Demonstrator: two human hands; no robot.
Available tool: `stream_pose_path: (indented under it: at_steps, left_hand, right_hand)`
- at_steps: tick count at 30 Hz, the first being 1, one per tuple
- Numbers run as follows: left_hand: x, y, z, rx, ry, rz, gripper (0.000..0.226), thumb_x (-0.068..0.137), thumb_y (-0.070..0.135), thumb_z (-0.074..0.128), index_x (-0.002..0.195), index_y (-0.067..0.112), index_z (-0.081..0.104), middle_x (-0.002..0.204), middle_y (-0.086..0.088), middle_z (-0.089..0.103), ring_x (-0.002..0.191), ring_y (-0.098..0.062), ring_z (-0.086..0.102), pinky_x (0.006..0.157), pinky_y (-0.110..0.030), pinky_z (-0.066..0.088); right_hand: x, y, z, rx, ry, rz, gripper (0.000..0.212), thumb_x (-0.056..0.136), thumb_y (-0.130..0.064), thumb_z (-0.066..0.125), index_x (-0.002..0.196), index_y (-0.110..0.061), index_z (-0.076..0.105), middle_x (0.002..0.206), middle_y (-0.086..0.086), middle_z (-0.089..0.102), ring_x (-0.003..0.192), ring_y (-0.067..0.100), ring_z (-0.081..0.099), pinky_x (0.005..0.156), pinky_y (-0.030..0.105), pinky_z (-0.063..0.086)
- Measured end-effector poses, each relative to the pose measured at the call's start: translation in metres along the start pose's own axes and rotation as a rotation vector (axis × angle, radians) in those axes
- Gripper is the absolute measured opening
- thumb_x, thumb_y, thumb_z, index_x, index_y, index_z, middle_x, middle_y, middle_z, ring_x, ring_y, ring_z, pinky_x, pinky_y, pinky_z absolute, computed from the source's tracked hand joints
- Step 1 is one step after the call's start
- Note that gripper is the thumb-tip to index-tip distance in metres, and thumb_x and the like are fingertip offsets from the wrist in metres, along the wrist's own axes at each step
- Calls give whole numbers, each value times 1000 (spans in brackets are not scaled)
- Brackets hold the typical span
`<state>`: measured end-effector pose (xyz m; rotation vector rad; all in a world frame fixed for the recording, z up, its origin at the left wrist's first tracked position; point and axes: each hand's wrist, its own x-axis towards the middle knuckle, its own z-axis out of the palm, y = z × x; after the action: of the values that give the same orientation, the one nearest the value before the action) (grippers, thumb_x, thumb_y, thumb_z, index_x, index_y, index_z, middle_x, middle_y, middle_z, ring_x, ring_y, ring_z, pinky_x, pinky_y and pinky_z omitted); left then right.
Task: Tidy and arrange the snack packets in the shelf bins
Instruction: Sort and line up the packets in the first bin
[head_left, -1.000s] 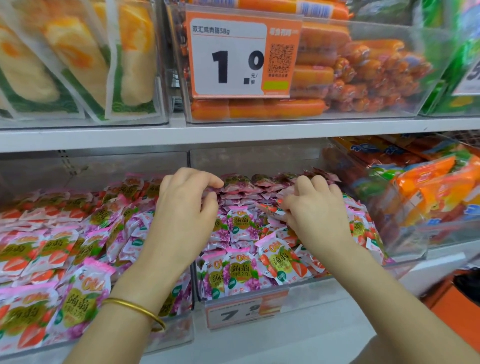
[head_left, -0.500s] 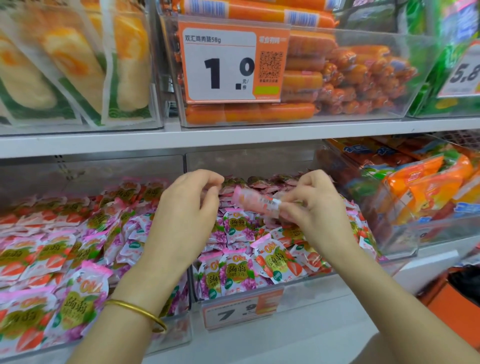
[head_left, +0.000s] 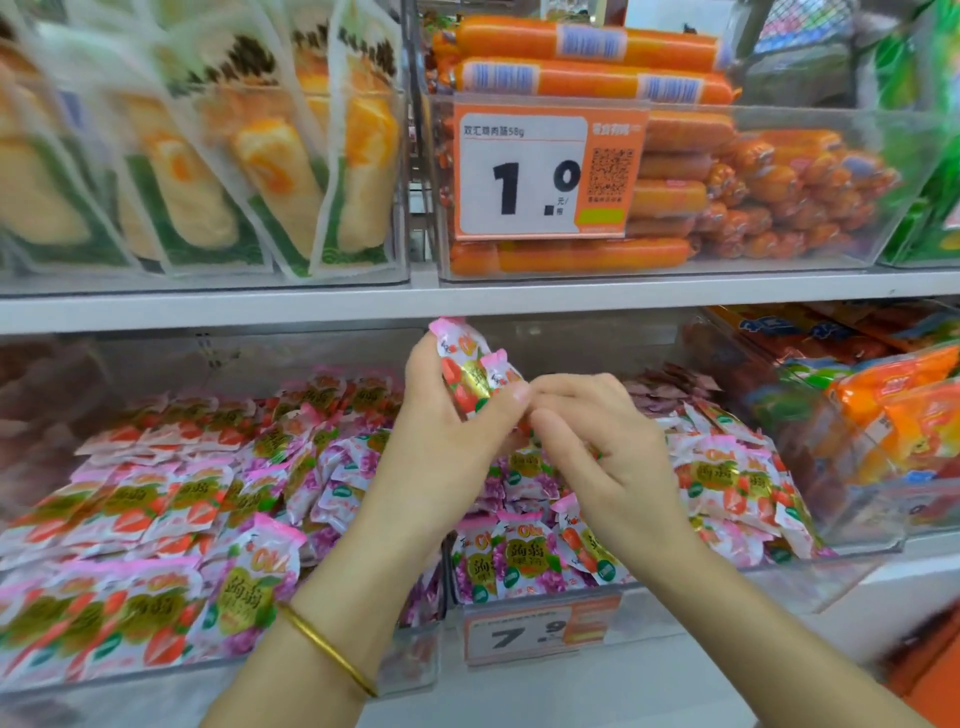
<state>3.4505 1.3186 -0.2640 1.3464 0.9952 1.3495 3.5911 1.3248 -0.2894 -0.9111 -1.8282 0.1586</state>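
The left hand (head_left: 447, 441) grips two strawberry packets (head_left: 467, 364), fingers curled tight round them, thumb across the front. The right hand (head_left: 608, 457) meets it at 3 o'clock, fingers curled narrow at the packets' lower end; I cannot tell whether they pinch. The pink-topped packets stand upright above the two clear bins (head_left: 675, 587) heaped with similar ones. An orange price tag (head_left: 540, 631) sits at 6 o'clock, and sausages (head_left: 675, 197) at 1 o'clock.

Left bin (head_left: 410, 662) and middle bin (head_left: 691, 597) sit side by side on lower shelf (head_left: 571, 693), snack packets (head_left: 156, 509) in both. Right bin (head_left: 862, 525) next over. Sausage bin (head_left: 914, 156) above middle bin, pouch bin (head_left: 400, 273) left of it. Left hand (head_left: 447, 441) and right hand (head_left: 613, 452) grip held packets (head_left: 465, 371) over middle bin's left edge.
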Motion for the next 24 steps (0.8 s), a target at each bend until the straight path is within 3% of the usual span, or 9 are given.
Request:
stream_pose_path:
  at_steps: [3,5,8,11,13,16,18,21,24]
  left_hand:
    - [-5,3,-11,2,19,11,50,86,1,60,128,19,40,113,-12,62,97,-19,67,79,-39,58]
    - [-9,3,-13,22,13,17,51,83,0,63,123,24,44,111,-12,63,95,-21,67,79,-43,57]
    - [-18,4,-27,93,5,24,50,78,6,65,119,29,47,107,-12,64,96,-26,65,82,-51,54]
    - [-28,10,-50,46,-16,-26,40,86,1,59,118,20,46,104,-15,64,91,-24,67,77,-44,57]
    - [-35,15,-66,69,-36,-32,41,87,0,58,120,18,42,98,-16,64,82,-22,67,72,-38,57]
    - [-45,18,-90,115,-45,-47,61,86,-4,56,135,21,30,90,-7,61,70,-11,62,59,-26,51]
    - [-50,19,-111,114,0,-90,74,86,-4,57,143,25,18,88,-4,62,65,-10,62,55,-24,50]
    - [-58,20,-141,112,95,-156,70,86,1,60,142,20,21,89,-6,68,66,-17,66,53,-31,56]
    - [-65,18,-171,249,271,-206,60,87,9,60,138,13,29,84,-9,68,70,-21,68,60,-33,57]
  right_hand:
    - [4,-9,3,355,-20,183,15,88,-14,55,94,-23,65,91,-10,67,82,4,61,69,20,48]
    - [4,-12,5,481,-2,239,22,84,-5,58,95,-25,60,87,-5,64,69,6,59,58,19,48]
    - [8,-18,14,413,1,245,37,83,-5,67,106,-31,55,94,-1,59,67,10,55,60,21,49]
    - [16,-30,22,402,-102,379,41,77,-28,70,113,-41,55,103,-8,60,77,7,58,70,18,48]
    - [22,-44,31,565,-269,496,37,72,-34,73,108,-35,63,103,-8,69,87,6,66,73,20,51]
    - [30,-69,52,713,-425,582,31,65,-28,75,93,-20,66,88,5,74,76,17,69,71,33,56]
    - [36,-82,70,770,-472,601,25,66,-22,72,88,-13,65,79,9,71,67,17,66,65,32,54]
    - [50,-94,104,668,-496,605,11,76,-11,73,77,-12,62,69,6,65,61,14,59,58,27,48]
    - [71,-96,145,467,-495,568,14,79,-15,74,74,-10,61,70,9,61,62,18,56,59,31,44]
